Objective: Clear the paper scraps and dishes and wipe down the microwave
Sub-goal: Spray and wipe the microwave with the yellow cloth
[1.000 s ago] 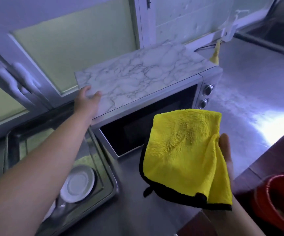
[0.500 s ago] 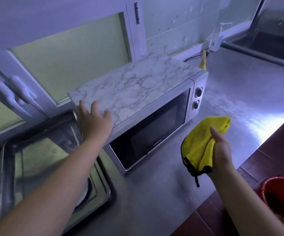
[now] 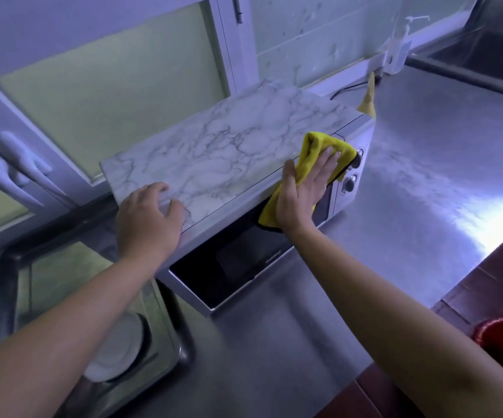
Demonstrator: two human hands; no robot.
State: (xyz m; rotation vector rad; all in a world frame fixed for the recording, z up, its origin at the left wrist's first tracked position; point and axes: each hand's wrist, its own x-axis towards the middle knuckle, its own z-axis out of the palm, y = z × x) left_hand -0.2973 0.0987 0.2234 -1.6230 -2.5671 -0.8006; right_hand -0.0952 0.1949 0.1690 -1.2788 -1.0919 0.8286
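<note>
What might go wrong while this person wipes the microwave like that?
Two things, I would guess. The right hand presses the yellow cloth right beside the control knobs, so a sweep could turn one. The left hand braces the microwave at its corner nearest the sink, where a white plate sits; a hard push might slide the microwave that way.

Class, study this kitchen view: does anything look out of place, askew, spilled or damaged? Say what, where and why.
Nothing is spilled or visibly damaged. One oddity: the marble-patterned board on top of the microwave overhangs its left end, where the left hand rests on it. The right hand presses the yellow cloth against the microwave's upper front edge.
</note>
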